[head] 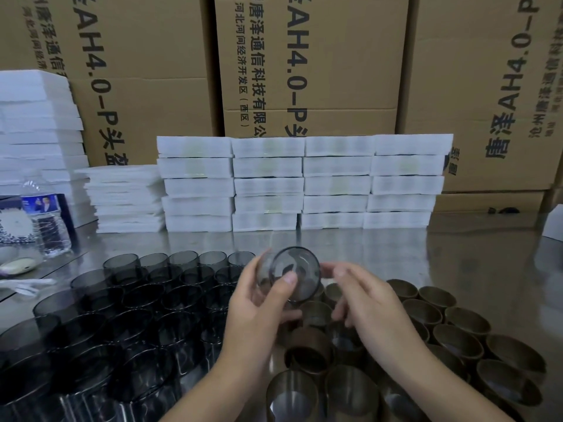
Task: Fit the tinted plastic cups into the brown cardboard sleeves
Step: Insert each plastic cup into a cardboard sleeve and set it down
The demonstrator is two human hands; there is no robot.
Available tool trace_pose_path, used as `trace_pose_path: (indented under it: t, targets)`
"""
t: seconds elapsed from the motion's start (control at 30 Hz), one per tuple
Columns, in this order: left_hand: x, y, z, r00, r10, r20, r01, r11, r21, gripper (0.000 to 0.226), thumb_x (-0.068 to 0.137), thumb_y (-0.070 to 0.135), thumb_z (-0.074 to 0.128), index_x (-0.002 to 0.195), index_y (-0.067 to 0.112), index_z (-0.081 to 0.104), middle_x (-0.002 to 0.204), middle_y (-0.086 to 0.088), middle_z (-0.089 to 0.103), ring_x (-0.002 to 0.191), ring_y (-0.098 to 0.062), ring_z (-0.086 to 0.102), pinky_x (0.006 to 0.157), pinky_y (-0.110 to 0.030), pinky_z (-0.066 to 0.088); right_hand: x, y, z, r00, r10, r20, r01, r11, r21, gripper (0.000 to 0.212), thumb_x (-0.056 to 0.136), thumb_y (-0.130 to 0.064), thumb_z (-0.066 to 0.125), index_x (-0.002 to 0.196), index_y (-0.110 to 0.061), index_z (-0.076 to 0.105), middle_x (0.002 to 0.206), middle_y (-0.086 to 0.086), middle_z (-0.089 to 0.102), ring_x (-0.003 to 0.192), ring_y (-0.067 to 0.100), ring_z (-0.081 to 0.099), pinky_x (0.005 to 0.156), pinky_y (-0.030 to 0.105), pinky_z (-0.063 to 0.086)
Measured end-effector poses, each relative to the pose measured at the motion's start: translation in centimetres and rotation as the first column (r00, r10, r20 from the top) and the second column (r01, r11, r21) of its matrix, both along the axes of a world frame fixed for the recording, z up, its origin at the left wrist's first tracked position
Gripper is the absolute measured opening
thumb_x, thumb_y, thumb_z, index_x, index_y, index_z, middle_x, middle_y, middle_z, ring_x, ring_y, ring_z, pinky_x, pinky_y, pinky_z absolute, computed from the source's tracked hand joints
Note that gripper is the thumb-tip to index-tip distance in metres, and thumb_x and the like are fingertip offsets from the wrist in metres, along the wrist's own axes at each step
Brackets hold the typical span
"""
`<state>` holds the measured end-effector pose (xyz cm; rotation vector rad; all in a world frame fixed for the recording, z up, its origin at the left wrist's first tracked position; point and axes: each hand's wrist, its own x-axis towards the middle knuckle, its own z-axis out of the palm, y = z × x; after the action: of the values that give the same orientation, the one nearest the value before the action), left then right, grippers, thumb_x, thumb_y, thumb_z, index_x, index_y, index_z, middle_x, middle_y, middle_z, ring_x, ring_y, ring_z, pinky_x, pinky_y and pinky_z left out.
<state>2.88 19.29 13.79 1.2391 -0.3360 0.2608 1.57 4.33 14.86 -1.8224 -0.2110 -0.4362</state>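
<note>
Sleeved cups [292, 397] stand nearest, at the bottom edge, with more brown sleeves [457, 339] spread to the right on the steel table [457, 254]. Bare tinted cups [122, 315] crowd the left side in rows. Above them, mid-frame, the left hand [259, 306] holds one cup [292, 274] tipped on its side, mouth or base toward the camera, thumb across its face and fingers curled behind the wall. The right hand [365, 303] sits just beside the cup, fingers loosely bent and half open; whether they touch it or hold anything I cannot tell. Judging by this, a fresh cup is picked and being turned for fitting. Next it needs a sleeve taken from the right, lined up square and pushed on evenly. Beyond stand white foam stacks [304, 184], a bottle [45, 220] and cartons [304, 56].
</note>
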Motion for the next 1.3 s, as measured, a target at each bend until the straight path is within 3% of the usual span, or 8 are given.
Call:
trace_pose_path:
  t: [0.07, 0.17, 0.3, 0.47, 0.73, 1.0, 1.17, 1.3]
  targets:
    - [0.2, 0.1, 0.1, 0.998, 0.069, -0.004, -0.069, 0.995, -0.068, 0.051, 0.070, 0.046, 0.079, 0.114, 0.027, 0.062, 0.100, 0.000, 0.075, 0.092, -0.014, 0.072, 0.063, -0.022, 0.057, 0.2, -0.2, -0.3, 0.999, -0.039, -0.033, 0.029, 0.966, -0.257, 0.013, 0.088, -0.040, 0.060, 0.095, -0.035, 0.069, 0.078, -0.013, 0.069, 0.070, -0.003, 0.060, 0.065, 0.016, 0.046]
    - [0.6, 0.4, 0.0, 0.992, 0.125, -0.030, -0.128, 0.982, -0.137, 0.066, 0.055, 0.054, 0.073, 0.112, 0.021, 0.063, 0.099, -0.005, 0.074, 0.092, -0.016, 0.072, 0.065, -0.019, 0.056, 0.0, 0.1, -0.9, 0.992, -0.014, -0.124, -0.069, 0.764, -0.641, 0.061, 0.060, -0.073, 0.055, 0.110, -0.039, 0.064, 0.101, -0.019, 0.061, 0.098, -0.004, 0.049, 0.088, 0.019, 0.041]
    - [0.9, 0.5, 0.0, 0.993, 0.116, -0.027, -0.119, 0.982, -0.148, 0.072, 0.054, 0.055, 0.070, 0.113, 0.013, 0.061, 0.099, -0.009, 0.074, 0.093, -0.018, 0.072, 0.067, -0.018, 0.056, -0.1, 0.5, -1.3, 0.986, 0.041, -0.159, -0.147, 0.650, -0.746, 0.066, 0.066, -0.064, 0.064, 0.127, -0.042, 0.055, 0.109, -0.024, 0.052, 0.105, 0.005, 0.040, 0.096, 0.024, 0.036]
    - [0.8, 0.3, -0.1, 0.996, 0.083, -0.015, -0.084, 0.982, -0.171, 0.071, 0.054, 0.053, 0.066, 0.107, 0.006, 0.061, 0.100, -0.016, 0.073, 0.091, -0.020, 0.073, 0.065, -0.020, 0.056, 0.1, 0.1, -0.9, 0.999, -0.034, -0.038, 0.004, 0.795, -0.607, 0.045, 0.071, -0.052, 0.073, 0.115, -0.047, 0.064, 0.097, -0.020, 0.054, 0.088, -0.007, 0.050, 0.076, 0.003, 0.035]
    - [0.8, 0.1, -0.3, 0.997, 0.043, -0.060, -0.054, 0.980, -0.192, 0.070, 0.053, 0.050, 0.069, 0.108, 0.008, 0.062, 0.111, -0.017, 0.069, 0.093, -0.020, 0.072, 0.063, -0.024, 0.057, 0.4, -0.1, -0.1, 0.991, -0.101, 0.087, 0.105, 0.993, -0.052, 0.002, 0.080, -0.032, 0.074, 0.080, -0.035, 0.074, 0.064, -0.028, 0.065, 0.061, -0.011, 0.058, 0.059, 0.004, 0.040]
    - [1.0, 0.2, -0.6, 0.994, -0.048, -0.102, 0.030, 0.985, -0.173, 0.041, 0.084, 0.021, 0.067, 0.113, 0.049, 0.060, 0.100, 0.001, 0.075, 0.091, -0.016, 0.073, 0.067, -0.026, 0.058, -0.1, -0.1, 1.1, 0.983, -0.130, 0.127, 0.079, 0.934, 0.348, 0.041, 0.071, -0.055, 0.053, 0.099, -0.026, 0.063, 0.084, -0.014, 0.069, 0.065, 0.000, 0.062, 0.060, 0.014, 0.049]
    - [0.8, -0.1, -0.6, 0.974, -0.146, -0.175, 0.128, 0.985, -0.112, 0.025, 0.091, 0.014, 0.058, 0.105, 0.030, 0.069, 0.109, -0.014, 0.072, 0.095, -0.028, 0.072, 0.075, -0.034, 0.060, -0.6, 0.3, 1.2, 0.981, -0.060, 0.182, -0.007, 0.938, 0.346, 0.048, 0.064, -0.049, 0.064, 0.093, -0.011, 0.061, 0.062, -0.006, 0.064, 0.051, 0.004, 0.056, 0.051, 0.014, 0.047]
    - [0.6, -0.2, -0.7, 0.972, -0.177, -0.157, 0.173, 0.984, -0.039, 0.026, 0.074, 0.045, 0.072, 0.099, 0.035, 0.072, 0.106, -0.010, 0.073, 0.094, -0.026, 0.071, 0.075, -0.036, 0.059, -0.9, 0.7, 1.0, 0.965, 0.017, 0.261, -0.097, 0.949, 0.299, 0.025, 0.065, -0.036, 0.069, 0.078, -0.015, 0.071, 0.067, -0.007, 0.070, 0.057, -0.002, 0.061, 0.053, 0.010, 0.046]
